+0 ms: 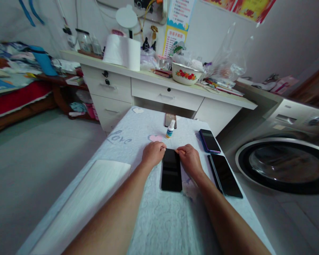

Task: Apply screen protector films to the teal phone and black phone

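A black smartphone [171, 171] lies screen up on the cloth-covered table in front of me. My left hand [153, 154] is at its upper left corner, fingers closed in a pinch. At the upper right corner, my right hand [190, 159] pinches with thumb and fingers too. Whether a thin film is between the fingertips I cannot make out. Just beyond the phone stands a small white spray bottle [170, 129] with a blue and yellow label. Behind the bottle lies another phone [170, 119], partly covered by it.
To the right lie a dark phone with a purple edge [210, 141] and a larger black device [225, 176] with a grey strip alongside. A folded white cloth [95, 198] rests at the left. A white desk [154, 86] and a washing machine [289, 141] border the table.
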### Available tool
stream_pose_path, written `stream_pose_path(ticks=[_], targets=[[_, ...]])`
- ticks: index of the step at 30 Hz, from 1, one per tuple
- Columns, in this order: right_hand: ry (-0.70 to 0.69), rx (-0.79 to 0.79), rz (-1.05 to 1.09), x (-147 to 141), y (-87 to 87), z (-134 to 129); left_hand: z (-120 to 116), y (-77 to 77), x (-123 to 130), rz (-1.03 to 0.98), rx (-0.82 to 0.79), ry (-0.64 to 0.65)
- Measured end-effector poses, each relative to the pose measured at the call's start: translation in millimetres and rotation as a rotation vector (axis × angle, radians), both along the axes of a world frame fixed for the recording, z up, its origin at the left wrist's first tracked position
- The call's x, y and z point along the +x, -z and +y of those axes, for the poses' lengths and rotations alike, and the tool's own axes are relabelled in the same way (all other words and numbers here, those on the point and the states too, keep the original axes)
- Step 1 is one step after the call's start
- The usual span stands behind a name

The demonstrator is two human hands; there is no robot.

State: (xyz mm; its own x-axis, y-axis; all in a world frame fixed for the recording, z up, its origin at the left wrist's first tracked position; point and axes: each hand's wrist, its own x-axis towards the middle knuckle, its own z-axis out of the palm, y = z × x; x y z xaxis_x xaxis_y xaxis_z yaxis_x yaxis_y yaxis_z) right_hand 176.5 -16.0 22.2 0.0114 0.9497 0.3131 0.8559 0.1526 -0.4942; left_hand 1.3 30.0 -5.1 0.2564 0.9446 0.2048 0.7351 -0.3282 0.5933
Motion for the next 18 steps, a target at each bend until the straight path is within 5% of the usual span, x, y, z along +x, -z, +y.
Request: stream_pose_path(ticks=[7,18], targets=[[0.013,0.05,0.161,5.7,13.1,3.0,-1.0,-0.6,-0.2,0.012,0.005,-0.007],[-0.131,-0.12,0.254,20.2,7.2,-2.6,-1.3,-2.5,-0.2,0.001,-0.012,-0.006]])
